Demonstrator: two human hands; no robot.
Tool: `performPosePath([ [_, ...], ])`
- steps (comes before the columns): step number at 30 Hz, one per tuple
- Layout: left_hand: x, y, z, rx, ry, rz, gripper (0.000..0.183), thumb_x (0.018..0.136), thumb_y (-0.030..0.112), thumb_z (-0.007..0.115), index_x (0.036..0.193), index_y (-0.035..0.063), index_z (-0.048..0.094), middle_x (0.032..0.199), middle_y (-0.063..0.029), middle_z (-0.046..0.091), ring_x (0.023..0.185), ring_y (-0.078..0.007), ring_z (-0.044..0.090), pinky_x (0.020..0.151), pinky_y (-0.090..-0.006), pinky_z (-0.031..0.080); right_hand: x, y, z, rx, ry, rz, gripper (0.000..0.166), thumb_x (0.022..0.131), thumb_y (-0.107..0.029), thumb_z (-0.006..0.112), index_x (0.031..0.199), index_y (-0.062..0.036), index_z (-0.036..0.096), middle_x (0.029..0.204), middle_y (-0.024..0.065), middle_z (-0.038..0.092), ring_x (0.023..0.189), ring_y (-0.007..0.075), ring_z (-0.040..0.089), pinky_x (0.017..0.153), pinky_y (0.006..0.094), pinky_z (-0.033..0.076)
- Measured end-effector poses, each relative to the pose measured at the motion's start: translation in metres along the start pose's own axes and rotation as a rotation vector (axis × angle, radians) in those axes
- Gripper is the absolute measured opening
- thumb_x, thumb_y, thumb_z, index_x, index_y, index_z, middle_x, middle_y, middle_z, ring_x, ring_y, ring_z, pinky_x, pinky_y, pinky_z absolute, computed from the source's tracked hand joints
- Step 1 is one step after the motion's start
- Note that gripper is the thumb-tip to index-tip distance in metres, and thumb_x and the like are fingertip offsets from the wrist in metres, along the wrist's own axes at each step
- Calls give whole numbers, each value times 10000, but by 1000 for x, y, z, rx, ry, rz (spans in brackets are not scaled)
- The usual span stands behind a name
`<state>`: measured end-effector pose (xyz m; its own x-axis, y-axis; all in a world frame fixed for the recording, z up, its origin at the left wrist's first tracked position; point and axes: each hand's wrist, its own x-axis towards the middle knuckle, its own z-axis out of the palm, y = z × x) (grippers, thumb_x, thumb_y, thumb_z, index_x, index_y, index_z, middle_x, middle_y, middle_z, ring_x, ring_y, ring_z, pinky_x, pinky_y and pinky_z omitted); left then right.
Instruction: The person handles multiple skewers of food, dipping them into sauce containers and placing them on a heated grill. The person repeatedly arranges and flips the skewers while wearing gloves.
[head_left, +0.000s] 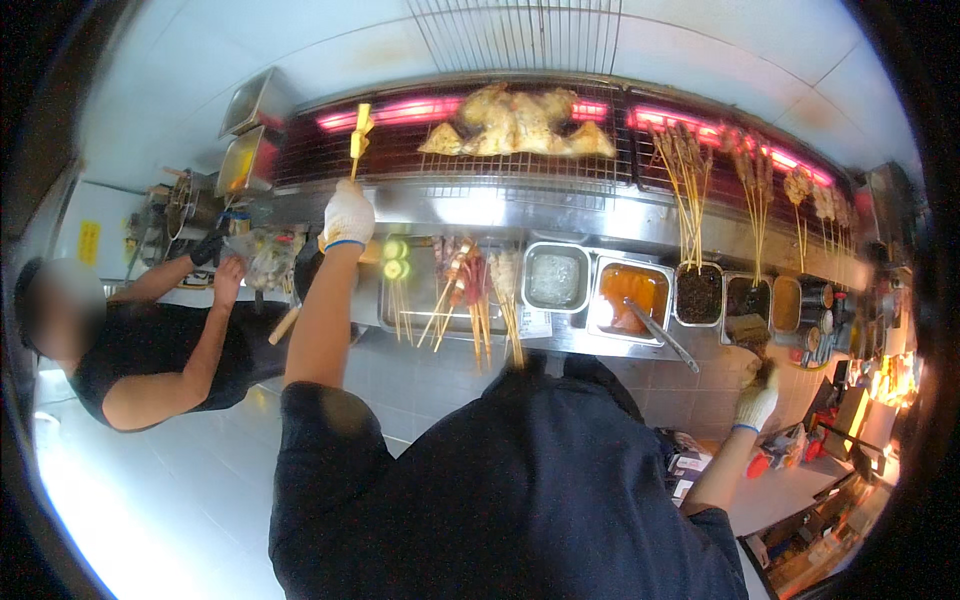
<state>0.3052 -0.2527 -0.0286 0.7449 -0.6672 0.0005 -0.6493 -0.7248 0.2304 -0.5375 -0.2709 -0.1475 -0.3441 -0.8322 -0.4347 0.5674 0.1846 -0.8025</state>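
My left hand (349, 215), in a white knitted glove, grips the stick of a skewer. Folded yellow food (361, 133) on that skewer stands over the left part of the electric grill's wire grate (517, 166). A flattened, browned whole bird (517, 124) lies on the grate further right. Also gloved in white, my right hand (756, 405) is low on the right, below the seasoning pans. A blurred brown thing (748, 334) is just above its fingers; whether the hand holds it I cannot tell.
Meat skewers (682, 169) lie across the glowing grill's right side. In front are a tray (420, 328) of skewers, a pan of orange sauce (637, 292) with a utensil, and a pan of dark seasoning (698, 296). At left, a co-worker (165, 345) handles a plastic bag.
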Motion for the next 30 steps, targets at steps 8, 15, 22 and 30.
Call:
performPosePath([
  [8, -12, -1, -16, -1428, -442, -240, 231, 1061, 314, 542, 963, 106, 528, 626, 45, 334, 467, -72, 283, 428, -260, 215, 13, 3, -41, -46, -30, -37, 293, 1002, -254, 615, 1157, -12, 674, 1089, 133, 701, 959, 263, 666, 827, 371, 577],
  [15, 16, -35, 0, -285, 169, 298, 203, 1055, 221, 476, 1009, 42, 559, 647, -76, 529, 548, -257, 580, 544, -404, 505, 0, 9, -51, 169, -53, 124, 279, 1016, -212, 586, 1164, 11, 663, 1102, 155, 701, 989, 297, 672, 892, 406, 585],
  [22, 15, 20, -4, 202, 48, -147, 276, 981, 174, 489, 1149, -31, 566, 1061, -293, 708, 977, -442, 714, 813, -510, 585, -12, 22, -41, 317, -69, -24, 279, 999, -203, 623, 1162, 20, 666, 1122, 156, 708, 1016, 309, 677, 911, 450, 587],
  [30, -43, 54, -26, 507, 415, 235, 372, 959, 243, 590, 1204, -36, 575, 1153, -257, 676, 1006, -383, 708, 882, -493, 572, -31, 29, -60, 623, 110, -2, 315, 995, -225, 605, 1177, 28, 650, 1122, 179, 704, 1019, 312, 685, 892, 452, 579],
])
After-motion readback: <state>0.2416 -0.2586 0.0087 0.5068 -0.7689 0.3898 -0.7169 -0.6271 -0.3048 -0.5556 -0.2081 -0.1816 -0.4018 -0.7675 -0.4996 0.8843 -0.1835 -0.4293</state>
